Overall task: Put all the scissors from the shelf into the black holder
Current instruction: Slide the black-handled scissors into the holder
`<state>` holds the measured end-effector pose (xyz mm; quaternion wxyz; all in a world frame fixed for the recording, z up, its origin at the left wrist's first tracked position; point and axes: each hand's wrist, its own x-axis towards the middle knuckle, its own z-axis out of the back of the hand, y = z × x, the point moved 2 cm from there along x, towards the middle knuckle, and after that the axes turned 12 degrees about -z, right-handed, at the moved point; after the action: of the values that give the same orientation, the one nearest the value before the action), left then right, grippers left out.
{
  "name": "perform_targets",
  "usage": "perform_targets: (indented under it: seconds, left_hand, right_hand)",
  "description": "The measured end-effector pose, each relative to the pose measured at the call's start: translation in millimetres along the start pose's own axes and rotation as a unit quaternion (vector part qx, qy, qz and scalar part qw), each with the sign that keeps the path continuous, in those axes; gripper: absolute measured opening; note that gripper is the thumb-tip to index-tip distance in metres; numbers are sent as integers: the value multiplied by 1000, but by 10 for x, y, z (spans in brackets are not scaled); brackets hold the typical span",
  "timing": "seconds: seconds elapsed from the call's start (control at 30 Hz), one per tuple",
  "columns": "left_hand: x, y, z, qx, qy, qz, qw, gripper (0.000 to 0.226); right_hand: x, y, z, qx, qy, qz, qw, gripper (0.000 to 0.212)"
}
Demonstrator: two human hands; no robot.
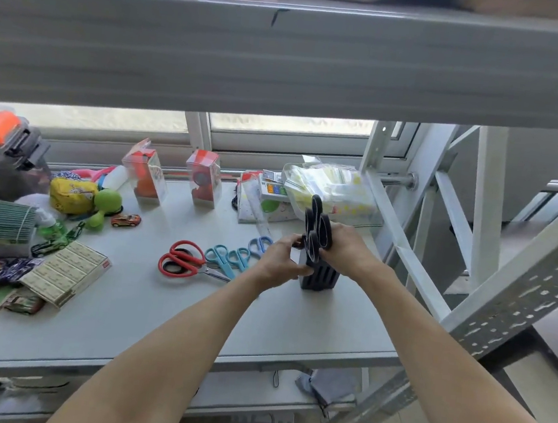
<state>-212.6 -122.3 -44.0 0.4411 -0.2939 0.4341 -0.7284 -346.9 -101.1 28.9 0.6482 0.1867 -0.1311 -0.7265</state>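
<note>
Four scissors left: red pair [181, 263], three blue pairs [231, 256] on shelf [156, 319].
Left hand [283, 260] grip: closed, steadying black holder [320, 277].
Right hand [346, 249] grip: closed around black-handled scissors [317, 229] in holder.
Risk: light holder may tip if pushed sideways.

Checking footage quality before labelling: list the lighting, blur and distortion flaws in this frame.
Head view: strong backlight from the frosted window washes out the far edge; wide-angle lens bows the upper shelf beam; black scissors and black holder merge into dark shapes; overall soft, cluttered left corner smeared.
</note>
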Motion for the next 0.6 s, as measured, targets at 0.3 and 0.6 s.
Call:
perform_targets:
  seconds: [0.3, 0.6]
  left_hand:
    - [17, 25, -24, -18, -1, 3, 1000, 68]
    - [-77, 153, 113, -33, -2, 2, 999, 75]
  right_hand:
    - [2, -30, -32, -33, 37, -12, 999, 20]
    - [-265, 119, 373, 188, -275, 15, 943, 28]
